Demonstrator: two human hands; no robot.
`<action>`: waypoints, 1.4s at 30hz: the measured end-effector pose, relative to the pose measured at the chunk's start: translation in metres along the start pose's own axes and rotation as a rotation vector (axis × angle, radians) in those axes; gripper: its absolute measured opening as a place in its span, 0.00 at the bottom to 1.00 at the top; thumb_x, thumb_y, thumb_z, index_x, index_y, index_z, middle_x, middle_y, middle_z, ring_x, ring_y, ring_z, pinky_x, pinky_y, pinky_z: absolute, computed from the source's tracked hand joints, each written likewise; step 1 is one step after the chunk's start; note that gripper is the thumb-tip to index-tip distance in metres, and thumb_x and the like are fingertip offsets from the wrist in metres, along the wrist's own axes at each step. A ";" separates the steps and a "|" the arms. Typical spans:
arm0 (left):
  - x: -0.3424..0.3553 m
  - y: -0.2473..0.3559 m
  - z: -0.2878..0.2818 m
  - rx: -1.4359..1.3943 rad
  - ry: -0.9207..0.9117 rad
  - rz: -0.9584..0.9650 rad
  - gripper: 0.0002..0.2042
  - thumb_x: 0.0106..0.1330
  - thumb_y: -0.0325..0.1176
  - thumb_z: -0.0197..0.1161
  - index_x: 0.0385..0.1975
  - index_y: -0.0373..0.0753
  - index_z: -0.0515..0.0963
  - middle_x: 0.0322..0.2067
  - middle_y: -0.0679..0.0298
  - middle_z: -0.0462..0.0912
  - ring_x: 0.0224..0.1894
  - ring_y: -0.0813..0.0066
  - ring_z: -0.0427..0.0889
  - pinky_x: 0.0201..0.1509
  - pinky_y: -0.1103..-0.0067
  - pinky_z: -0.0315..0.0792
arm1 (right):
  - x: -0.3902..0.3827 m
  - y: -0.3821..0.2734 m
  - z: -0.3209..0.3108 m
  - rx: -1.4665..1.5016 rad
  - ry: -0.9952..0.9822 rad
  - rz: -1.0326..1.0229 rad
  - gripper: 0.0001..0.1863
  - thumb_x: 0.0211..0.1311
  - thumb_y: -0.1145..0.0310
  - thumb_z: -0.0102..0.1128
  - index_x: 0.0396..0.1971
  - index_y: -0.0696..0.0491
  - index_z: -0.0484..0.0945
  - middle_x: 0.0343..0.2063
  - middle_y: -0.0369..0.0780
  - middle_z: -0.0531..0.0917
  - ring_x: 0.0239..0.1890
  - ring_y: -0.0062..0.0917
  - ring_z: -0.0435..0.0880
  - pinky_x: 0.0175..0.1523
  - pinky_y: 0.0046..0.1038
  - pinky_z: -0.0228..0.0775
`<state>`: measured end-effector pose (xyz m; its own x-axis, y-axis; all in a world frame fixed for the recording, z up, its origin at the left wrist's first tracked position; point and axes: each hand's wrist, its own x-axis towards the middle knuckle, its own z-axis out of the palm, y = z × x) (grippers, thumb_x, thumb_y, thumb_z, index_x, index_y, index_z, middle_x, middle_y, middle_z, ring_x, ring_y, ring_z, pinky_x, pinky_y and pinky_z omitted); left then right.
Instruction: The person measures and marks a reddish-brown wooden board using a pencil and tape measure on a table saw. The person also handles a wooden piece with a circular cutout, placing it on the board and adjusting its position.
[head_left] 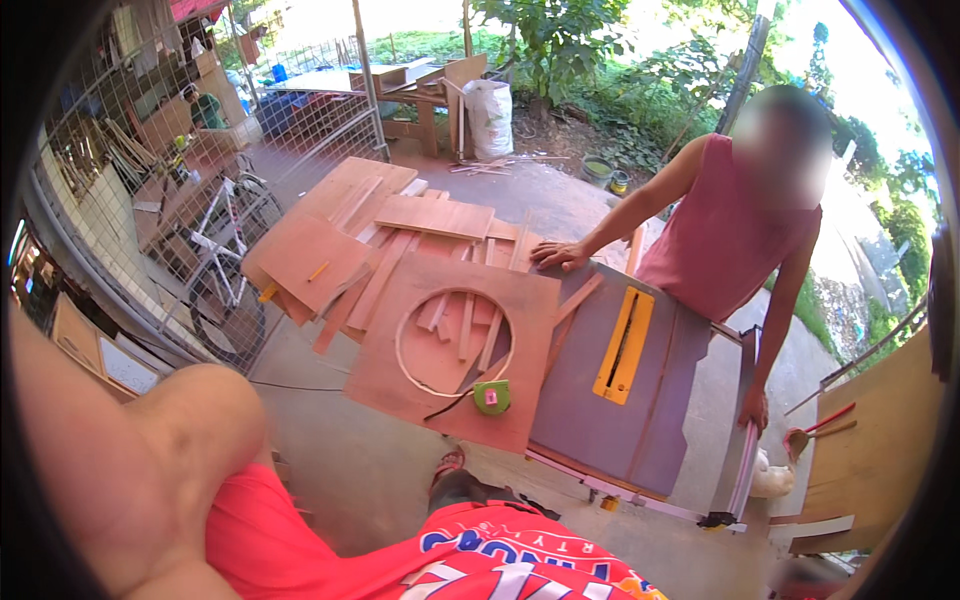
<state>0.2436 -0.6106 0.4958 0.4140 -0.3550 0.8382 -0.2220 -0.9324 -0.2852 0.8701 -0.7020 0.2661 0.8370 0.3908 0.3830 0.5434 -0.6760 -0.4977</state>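
Note:
My left arm (140, 460) is bent and raised at the left side, close to the camera; its hand is out of view. Nothing of my right hand shows either. In front of me a square plywood panel (375, 345) with a large round hole lies over other boards, partly against the table saw (660, 385). A green tape measure (491, 397) rests on the panel by the hole's near edge, next to a dark strip. The saw's top has a yellow insert (612, 370) with a slot.
Across the saw stands a co-worker (715, 220), one hand (562, 255) on the work surface, the other (755, 410) on the saw's side rail (742, 475). Plywood offcuts (435, 215) pile up behind the panel. A bicycle (225, 250) leans near the wire fence (100, 200) at left.

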 end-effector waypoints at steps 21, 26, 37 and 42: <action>-0.117 -0.036 -0.008 0.105 0.312 -0.689 0.36 0.67 0.39 0.71 0.70 0.29 0.65 0.64 0.55 0.74 0.68 0.64 0.69 0.71 0.67 0.56 | 0.013 -0.084 -0.051 0.033 0.108 -0.177 0.20 0.74 0.65 0.39 0.53 0.57 0.79 0.47 0.43 0.82 0.49 0.31 0.82 0.62 0.31 0.70; -0.305 -0.048 0.071 -0.133 0.141 -1.411 0.25 0.68 0.36 0.69 0.64 0.37 0.73 0.52 0.62 0.78 0.52 0.74 0.77 0.61 0.74 0.70 | -0.194 -0.145 -0.207 0.585 0.808 -0.822 0.21 0.74 0.65 0.39 0.53 0.58 0.79 0.47 0.43 0.83 0.48 0.31 0.82 0.61 0.31 0.71; -0.526 0.037 0.133 0.326 -0.599 -1.904 0.37 0.63 0.43 0.73 0.71 0.40 0.66 0.59 0.46 0.74 0.60 0.48 0.74 0.68 0.60 0.66 | -0.425 -0.108 0.174 0.502 -0.478 0.121 0.22 0.65 0.63 0.71 0.56 0.53 0.78 0.49 0.43 0.78 0.49 0.29 0.80 0.54 0.31 0.75; -0.552 0.012 0.128 -0.030 -0.453 -1.984 0.38 0.62 0.46 0.73 0.69 0.35 0.66 0.61 0.42 0.76 0.63 0.44 0.76 0.67 0.60 0.70 | -0.436 -0.158 0.205 0.129 -0.586 -0.092 0.39 0.54 0.59 0.79 0.66 0.44 0.71 0.60 0.49 0.65 0.63 0.45 0.69 0.64 0.43 0.69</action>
<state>0.1260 -0.4342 -0.0298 0.2013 0.9521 -0.2302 0.7121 0.0191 0.7018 0.4323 -0.6377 0.0182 0.6623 0.7479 -0.0453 0.5881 -0.5564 -0.5871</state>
